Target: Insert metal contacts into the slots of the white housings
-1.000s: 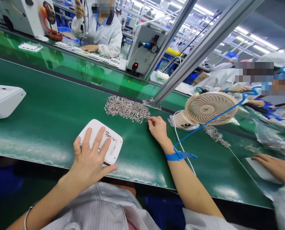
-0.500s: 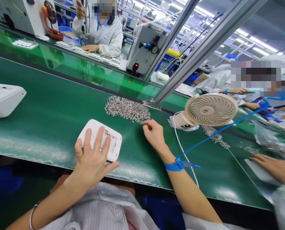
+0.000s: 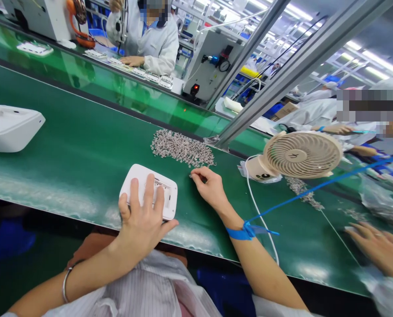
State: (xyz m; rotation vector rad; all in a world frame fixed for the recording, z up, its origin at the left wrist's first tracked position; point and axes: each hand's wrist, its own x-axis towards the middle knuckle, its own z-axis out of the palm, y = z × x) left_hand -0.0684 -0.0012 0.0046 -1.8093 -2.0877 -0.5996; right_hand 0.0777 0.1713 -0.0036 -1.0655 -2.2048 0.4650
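Note:
My left hand [image 3: 145, 222] lies over a white plastic housing [image 3: 172, 193], its fingers spread across the face and the thumb by the near edge. A rectangular recess with small metal parts shows between and beside the fingers. My right hand [image 3: 209, 187] is closed in a pinch to the right of the housing, apart from it. At its fingertips sticks out a small metal piece, tiny and hard to make out. Just beyond this hand lies a heap of small metal pieces [image 3: 181, 147]. A blue strap [image 3: 241, 232] rings my right wrist.
A second white housing [image 3: 13, 127] stands at the left on the green belt [image 3: 84, 145]. To the right are a beige fan [image 3: 302, 155] with a white cable, a metal post [image 3: 282, 75] and a co-worker's hand [image 3: 381, 246]. Another person [image 3: 160, 44] works across the line.
My right hand has drawn back from the heap toward the housing, a small metal piece now showing at its fingertips. My left hand stays on the housing. The view has shifted slightly.

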